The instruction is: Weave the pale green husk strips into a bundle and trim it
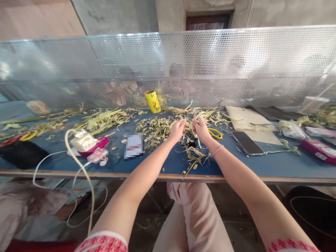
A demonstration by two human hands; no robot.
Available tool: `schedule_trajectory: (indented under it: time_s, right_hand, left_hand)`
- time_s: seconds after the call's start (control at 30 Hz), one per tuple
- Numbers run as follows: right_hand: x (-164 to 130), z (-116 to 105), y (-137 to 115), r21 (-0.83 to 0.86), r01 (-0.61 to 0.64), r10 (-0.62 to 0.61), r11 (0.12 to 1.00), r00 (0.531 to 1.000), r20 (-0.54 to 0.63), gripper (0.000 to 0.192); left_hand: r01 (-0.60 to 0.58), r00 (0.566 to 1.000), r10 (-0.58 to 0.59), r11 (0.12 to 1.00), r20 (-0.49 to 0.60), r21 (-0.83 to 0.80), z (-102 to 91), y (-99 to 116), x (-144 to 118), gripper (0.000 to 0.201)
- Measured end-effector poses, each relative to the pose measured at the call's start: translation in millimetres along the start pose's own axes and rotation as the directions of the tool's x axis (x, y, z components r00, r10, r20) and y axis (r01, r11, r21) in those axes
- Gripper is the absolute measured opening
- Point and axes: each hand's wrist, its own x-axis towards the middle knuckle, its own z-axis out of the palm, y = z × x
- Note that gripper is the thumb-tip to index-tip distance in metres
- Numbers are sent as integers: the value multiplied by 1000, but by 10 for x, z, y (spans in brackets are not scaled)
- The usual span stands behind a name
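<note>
Pale green husk strips [189,123] are being pinched between the person's two hands over the blue tabletop [162,159]. Left hand [177,128] is curling its fingers closed around one end of the strips, and right hand [201,128] is gripping the other end, the two fists sitting just beside each other above the table's middle. Loose trimmings [195,157] are lying under the wrists and trailing toward the near wooden edge. A thin bracelet [217,150] is circling the right wrist.

Yellow-handled scissors [215,132] are resting just right of the right hand, partly hidden by it. Farther right, a dark phone [247,142] is lying flat, screen up, near sheets of pale cardboard [250,122]. A yellow roll [152,101] is standing tilted behind the hands, close to the perforated metal screen [210,59] that is running along the far side of the table. Heaps of dried leaf scraps [105,119] are spreading across the left half of the table. At the left, a pink charger block [97,155] is sitting beside a white cable [78,164] that is looping off the table edge. A black pouch [22,153] is lying at the far left.
</note>
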Motion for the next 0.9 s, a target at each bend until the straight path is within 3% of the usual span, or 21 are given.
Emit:
schedule_trajectory:
  time_s: [0.1,0.2,0.4,0.5,0.63,0.9]
  right_hand:
    - [-21,55,10,-79,120,-122,990,992,-26,26]
    - [-31,78,22,-89,134,-136,987,991,-17,28]
    - [-62,25,-56,-31,110,-111,993,992,-59,27]
    - [-105,31,-122,38,70,-69,997,997,-21,31]
    - [-144,72,-161,99,-23,16,995,997,72,35]
    - [-143,67,-171,195,-189,169,962,979,115,28]
  left_hand:
    - [58,994,-66,994,-93,-87,-2,36,25,44]
    - [110,987,-126,982,-103,-152,-15,52,29,46]
    - [46,983,-30,995,183,-87,-48,84,-48,46]
    - [41,975,-13,992,221,-123,-45,125,-78,43]
    - [33,988,-12,990,153,-139,-34,143,-74,40]
    - [-59,990,68,996,124,-71,-31,104,-60,45]
